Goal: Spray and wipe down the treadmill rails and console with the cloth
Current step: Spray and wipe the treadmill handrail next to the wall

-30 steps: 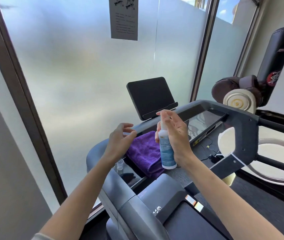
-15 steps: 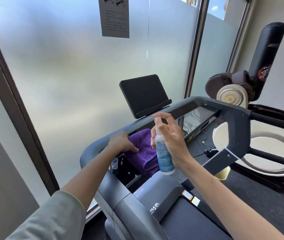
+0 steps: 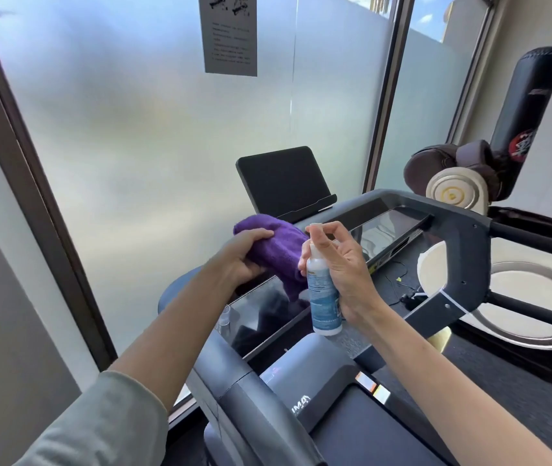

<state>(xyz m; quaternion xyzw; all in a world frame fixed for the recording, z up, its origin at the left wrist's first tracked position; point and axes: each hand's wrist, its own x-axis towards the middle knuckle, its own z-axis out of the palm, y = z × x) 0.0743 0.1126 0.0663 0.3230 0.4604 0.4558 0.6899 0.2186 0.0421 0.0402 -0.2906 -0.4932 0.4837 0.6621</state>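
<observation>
My left hand grips a purple cloth and holds it bunched above the treadmill console's glossy black panel. My right hand holds a white spray bottle with a pale blue label upright, a finger resting on its nozzle top. The bottle hangs just right of the cloth, over the console. The grey treadmill rail loops around the console to the right, and the left rail runs toward me.
A black tablet stand rises behind the console against a frosted window. A small clear cup sits in the console's left pocket. A punching bag, brown boxing gloves and a round exercise machine stand at the right.
My left hand reached the cloth, took hold of it and lifted it off the console. My right hand kept the bottle upright in about the same place.
</observation>
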